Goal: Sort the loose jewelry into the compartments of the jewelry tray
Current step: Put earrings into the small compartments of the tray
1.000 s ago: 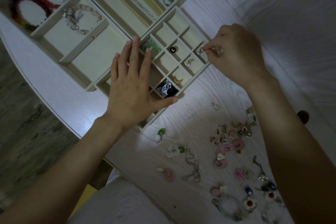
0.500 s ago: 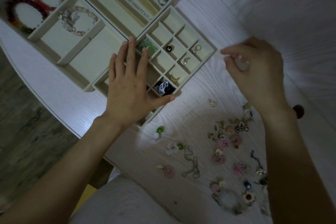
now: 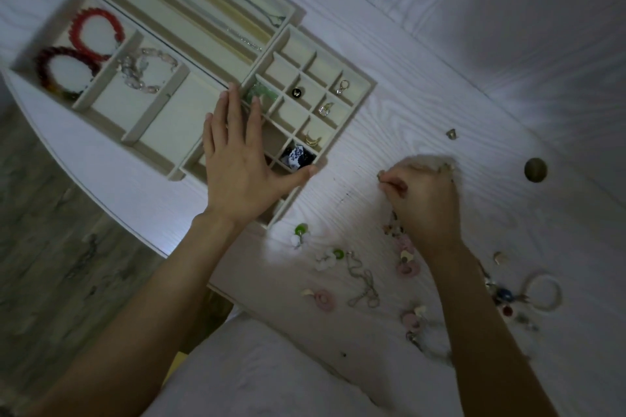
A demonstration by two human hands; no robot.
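The beige jewelry tray (image 3: 369, 86) lies at the upper left of the white table. Its small compartments hold a silver ring (image 3: 342, 86), a black stud (image 3: 296, 92), a crystal earring (image 3: 326, 109), a gold crescent (image 3: 313, 139), a blue-white piece (image 3: 298, 157) and a green piece (image 3: 262, 95). My left hand (image 3: 237, 162) rests flat on these compartments, fingers straight. My right hand (image 3: 423, 200) is down on the table right of the tray, blurred, fingertips pinched on a small ring (image 3: 381, 175). Loose jewelry (image 3: 364, 281) lies scattered below it.
Large compartments hold a red bracelet (image 3: 95, 30), a dark bracelet (image 3: 64, 73) and a clear bead bracelet (image 3: 145, 73). A small metal piece (image 3: 451, 134), a round dark knob (image 3: 535, 170) and a white bangle (image 3: 542, 291) lie to the right. The table edge (image 3: 101, 189) curves at left.
My right hand left a silver ring in the tray's corner compartment, swung down to the table and now pinches a small ring there. My left hand stayed on the tray.
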